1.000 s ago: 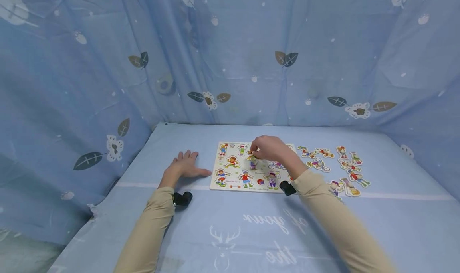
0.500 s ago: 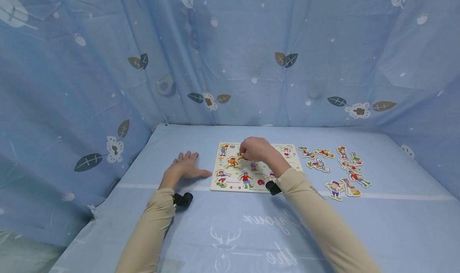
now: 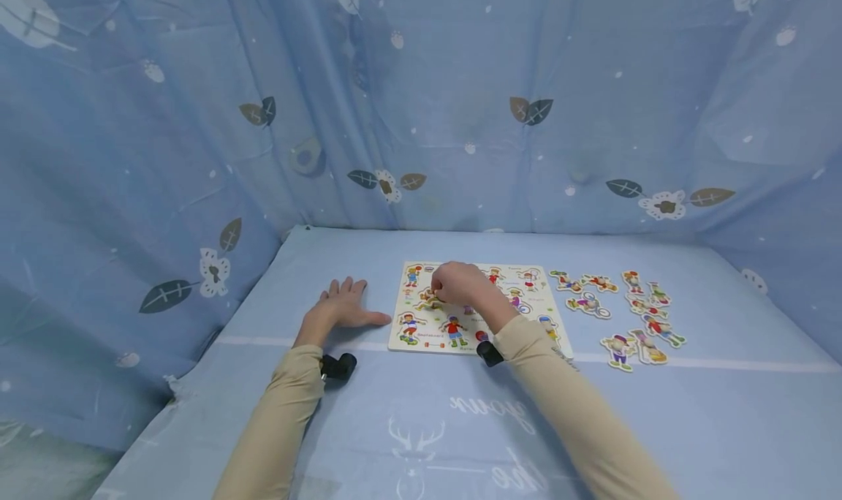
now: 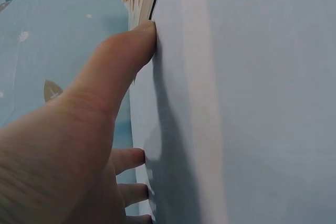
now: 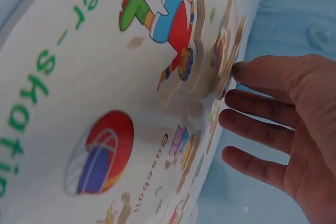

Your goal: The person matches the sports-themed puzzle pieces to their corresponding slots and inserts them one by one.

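A white puzzle board (image 3: 473,349) printed with sports figures lies on the cloth. Over its left part, my right hand (image 3: 463,284) pinches a thin wooden figure piece (image 5: 231,59) by thumb and finger, tilted on edge against the board in the right wrist view. The piece's printed face is mostly hidden. My left hand (image 3: 342,306) rests on the cloth left of the board, fingers spread; its thumb touches the board's edge in the left wrist view (image 4: 79,103).
Several loose figure pieces (image 3: 588,305) lie right of the board, with a purple-capped one (image 3: 620,352) nearer the front. A blue patterned curtain (image 3: 460,105) hangs behind the cloth-covered table (image 3: 368,427).
My right hand has moved left across the board with the piece, from its upper middle to above the running figure. My left hand has stayed in place.
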`<state>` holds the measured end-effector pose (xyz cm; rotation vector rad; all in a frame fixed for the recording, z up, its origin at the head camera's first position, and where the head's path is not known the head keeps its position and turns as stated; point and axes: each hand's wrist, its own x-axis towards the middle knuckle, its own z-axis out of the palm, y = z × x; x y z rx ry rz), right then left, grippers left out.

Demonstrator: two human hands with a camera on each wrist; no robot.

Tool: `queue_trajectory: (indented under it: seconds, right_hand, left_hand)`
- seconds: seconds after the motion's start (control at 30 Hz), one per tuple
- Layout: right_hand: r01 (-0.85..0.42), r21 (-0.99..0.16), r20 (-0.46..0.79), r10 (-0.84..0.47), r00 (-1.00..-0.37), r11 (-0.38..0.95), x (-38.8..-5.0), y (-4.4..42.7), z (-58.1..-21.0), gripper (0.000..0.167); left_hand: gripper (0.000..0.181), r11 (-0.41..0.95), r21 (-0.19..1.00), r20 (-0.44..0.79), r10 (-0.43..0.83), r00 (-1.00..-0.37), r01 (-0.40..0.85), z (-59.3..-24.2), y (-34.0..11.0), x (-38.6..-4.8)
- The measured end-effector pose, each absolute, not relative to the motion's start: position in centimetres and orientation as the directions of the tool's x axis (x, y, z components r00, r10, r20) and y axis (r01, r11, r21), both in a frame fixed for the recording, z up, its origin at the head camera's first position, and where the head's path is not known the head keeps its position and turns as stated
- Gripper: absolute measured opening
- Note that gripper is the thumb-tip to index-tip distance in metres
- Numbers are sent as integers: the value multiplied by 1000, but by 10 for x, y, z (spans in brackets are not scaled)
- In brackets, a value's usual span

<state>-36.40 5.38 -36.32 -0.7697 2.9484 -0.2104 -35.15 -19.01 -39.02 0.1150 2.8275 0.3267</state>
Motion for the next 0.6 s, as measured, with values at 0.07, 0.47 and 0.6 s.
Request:
queue_trajectory:
  seconds: [0.07,0.47,0.6]
  right_hand:
    - [-472,-158,-42,-484,-874,867,-365,51,-365,16]
    - [-468,-131,7,-471,-882,874,-364,40,-374,15]
    - [-477,-106,33,-476,-879,872,-363,36,-375,17]
  left_hand:
    - [107,972,231,-276,112,-955,47,-390,-189,-352]
    - [107,975,217,-274,102,-956,41,-390,-188,-352]
    - [107,976,213,-268,103,-958,45,-391,-189,-354]
